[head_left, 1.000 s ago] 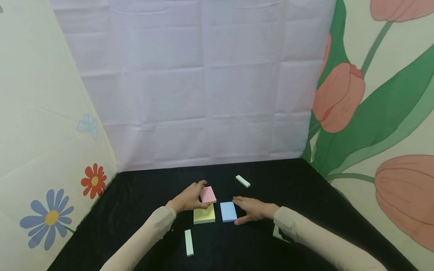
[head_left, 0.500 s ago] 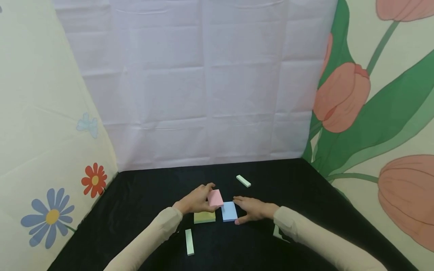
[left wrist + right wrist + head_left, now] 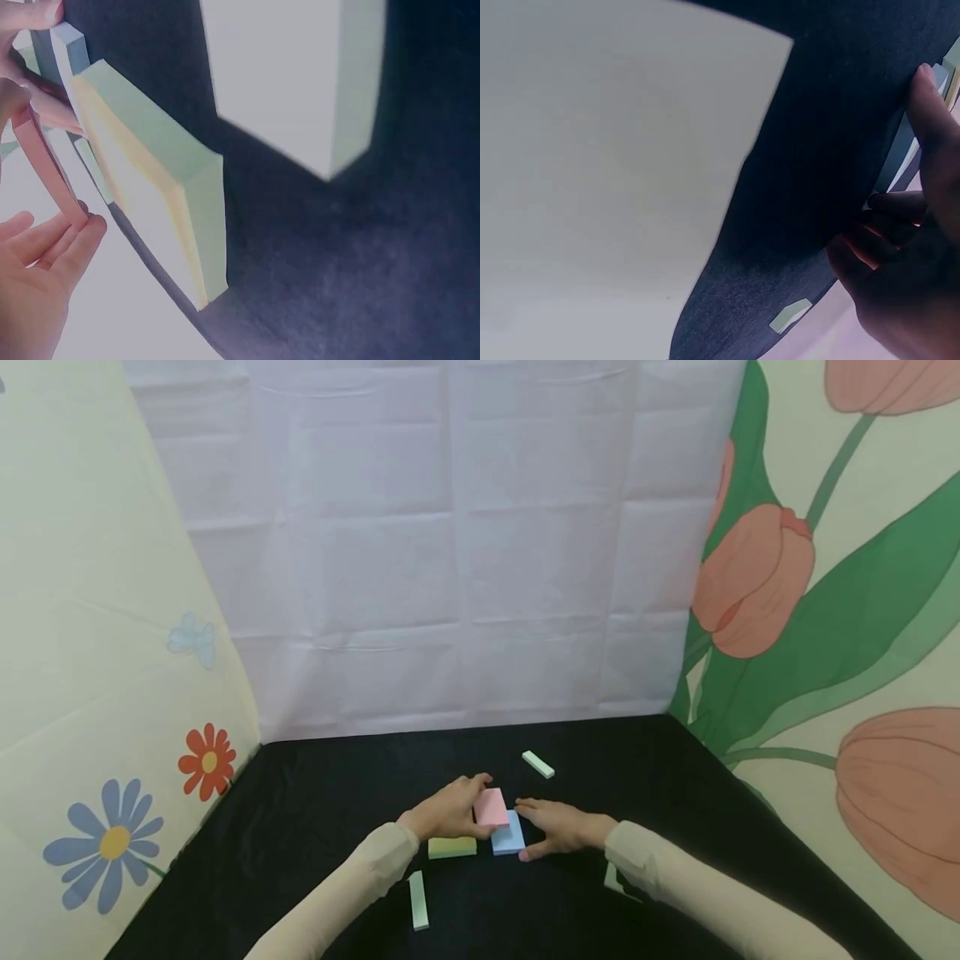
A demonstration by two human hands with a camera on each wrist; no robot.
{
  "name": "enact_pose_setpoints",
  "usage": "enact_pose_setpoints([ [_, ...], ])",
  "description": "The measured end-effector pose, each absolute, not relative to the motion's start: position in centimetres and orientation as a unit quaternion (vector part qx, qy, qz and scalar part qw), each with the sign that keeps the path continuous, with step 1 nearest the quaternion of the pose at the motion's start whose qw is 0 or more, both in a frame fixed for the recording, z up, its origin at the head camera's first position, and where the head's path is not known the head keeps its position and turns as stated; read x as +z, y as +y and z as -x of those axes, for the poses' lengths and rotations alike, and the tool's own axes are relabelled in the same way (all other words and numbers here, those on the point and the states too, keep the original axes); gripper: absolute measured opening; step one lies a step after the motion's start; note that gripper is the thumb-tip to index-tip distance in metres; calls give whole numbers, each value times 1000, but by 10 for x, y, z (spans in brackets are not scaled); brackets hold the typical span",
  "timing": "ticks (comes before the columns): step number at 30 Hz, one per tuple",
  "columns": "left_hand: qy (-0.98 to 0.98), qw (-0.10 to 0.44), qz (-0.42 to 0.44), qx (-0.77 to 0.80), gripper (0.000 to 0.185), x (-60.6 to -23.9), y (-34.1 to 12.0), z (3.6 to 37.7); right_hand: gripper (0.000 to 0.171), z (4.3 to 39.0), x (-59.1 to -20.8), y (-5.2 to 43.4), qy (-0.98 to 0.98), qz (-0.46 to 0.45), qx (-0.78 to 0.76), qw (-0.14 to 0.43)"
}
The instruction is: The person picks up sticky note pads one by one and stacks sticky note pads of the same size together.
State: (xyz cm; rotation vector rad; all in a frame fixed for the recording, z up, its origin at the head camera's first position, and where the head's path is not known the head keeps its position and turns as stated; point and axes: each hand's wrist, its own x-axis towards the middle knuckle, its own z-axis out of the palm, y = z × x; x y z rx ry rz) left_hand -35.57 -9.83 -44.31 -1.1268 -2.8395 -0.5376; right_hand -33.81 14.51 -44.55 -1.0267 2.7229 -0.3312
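My left hand (image 3: pixel 447 811) pinches a pink square pad (image 3: pixel 492 807), like a sticky-note pad, between thumb and fingers. In the head view it overlaps the far part of a blue pad (image 3: pixel 509 838); the left wrist view shows the pink pad (image 3: pixel 49 165) tilted in the fingers. At the blue pad's right side, my right hand (image 3: pixel 561 824) has its thumb at the near corner and fingertips at the far one, holding it. Left of the blue pad lies a yellow pad (image 3: pixel 452 849) with a greenish lower layer, partly hidden by my left hand.
Two pale green strips lie on the black cloth (image 3: pixel 337 802): one strip (image 3: pixel 537 764) behind the hands, another strip (image 3: pixel 418 900) near the left forearm. A pale green piece (image 3: pixel 617 881) shows partly under the right sleeve. A white sheet (image 3: pixel 450 568) hangs behind.
My left hand has carried the pink pad rightward from over the yellow pad to over the blue pad. The right hand has stayed in place.
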Motion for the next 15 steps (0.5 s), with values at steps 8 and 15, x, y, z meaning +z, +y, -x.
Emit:
enact_pose_setpoints([
  [8, -914, 11, 366, -173, 79, -445, -95, 353, 79, 339, -446, 144, 925, 348, -108, 107],
  [15, -911, 0, 372, -178, 77, -448, -92, 350, 81, 338, -447, 143, 926, 345, -111, 107],
])
